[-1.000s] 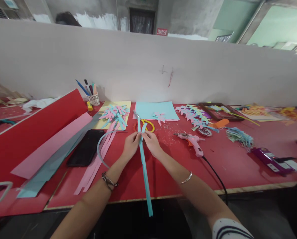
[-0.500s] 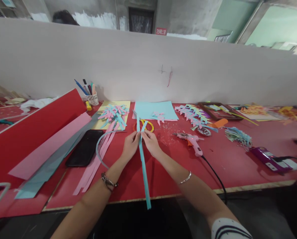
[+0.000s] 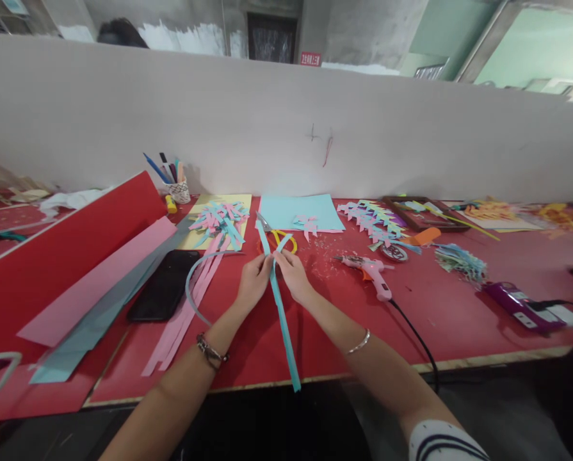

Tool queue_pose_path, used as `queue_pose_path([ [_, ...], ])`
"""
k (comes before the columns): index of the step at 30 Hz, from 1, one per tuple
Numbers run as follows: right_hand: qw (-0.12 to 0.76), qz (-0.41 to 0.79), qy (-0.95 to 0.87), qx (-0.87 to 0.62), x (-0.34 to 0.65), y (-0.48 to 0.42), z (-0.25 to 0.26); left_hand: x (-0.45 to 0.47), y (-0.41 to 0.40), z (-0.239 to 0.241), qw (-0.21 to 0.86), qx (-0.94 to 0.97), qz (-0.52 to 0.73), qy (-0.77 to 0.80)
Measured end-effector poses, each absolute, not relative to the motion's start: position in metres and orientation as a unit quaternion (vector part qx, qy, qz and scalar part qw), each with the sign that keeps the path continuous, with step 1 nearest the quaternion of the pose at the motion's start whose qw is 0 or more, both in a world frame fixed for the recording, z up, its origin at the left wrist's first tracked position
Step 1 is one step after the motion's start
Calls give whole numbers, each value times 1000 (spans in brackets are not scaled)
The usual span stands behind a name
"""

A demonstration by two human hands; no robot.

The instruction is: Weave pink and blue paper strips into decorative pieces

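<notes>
My left hand and my right hand both pinch a long light-blue paper strip over the red table. The strip's upper part splits into two short ends just beyond my fingertips. Its long tail hangs toward me past the table's front edge. Yellow-handled scissors lie just beyond my hands.
A pink glue gun with a black cord lies to the right. A black phone, pink strips and large red, pink and grey sheets lie left. A blue sheet, cut paper shapes, a pen cup and a purple device surround them.
The strip's lower tail has swung slightly to the right and its top has tilted left. Both hands stay in nearly the same place.
</notes>
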State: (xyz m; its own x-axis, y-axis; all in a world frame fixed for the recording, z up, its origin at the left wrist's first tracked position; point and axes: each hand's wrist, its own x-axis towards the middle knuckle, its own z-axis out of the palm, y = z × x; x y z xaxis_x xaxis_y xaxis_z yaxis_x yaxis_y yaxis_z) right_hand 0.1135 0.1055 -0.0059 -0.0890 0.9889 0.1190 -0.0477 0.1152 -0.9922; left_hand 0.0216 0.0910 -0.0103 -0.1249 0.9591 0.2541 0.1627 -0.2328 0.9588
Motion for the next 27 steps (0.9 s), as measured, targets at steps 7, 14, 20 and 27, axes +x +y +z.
queue_pose_path([
  [7, 488, 513, -557, -434, 114, 104, -2, 19, 93, -13, 343, 542, 571, 513],
  [14, 516, 521, -520, -438, 113, 105, -7, 22, 93, -13, 359, 547, 569, 497],
  [20, 513, 500, -553, -426, 114, 106, -5, 21, 91, -10, 356, 558, 566, 491],
  [27, 498, 472, -587, -430, 115, 104, -5, 22, 93, -14, 346, 538, 584, 500],
])
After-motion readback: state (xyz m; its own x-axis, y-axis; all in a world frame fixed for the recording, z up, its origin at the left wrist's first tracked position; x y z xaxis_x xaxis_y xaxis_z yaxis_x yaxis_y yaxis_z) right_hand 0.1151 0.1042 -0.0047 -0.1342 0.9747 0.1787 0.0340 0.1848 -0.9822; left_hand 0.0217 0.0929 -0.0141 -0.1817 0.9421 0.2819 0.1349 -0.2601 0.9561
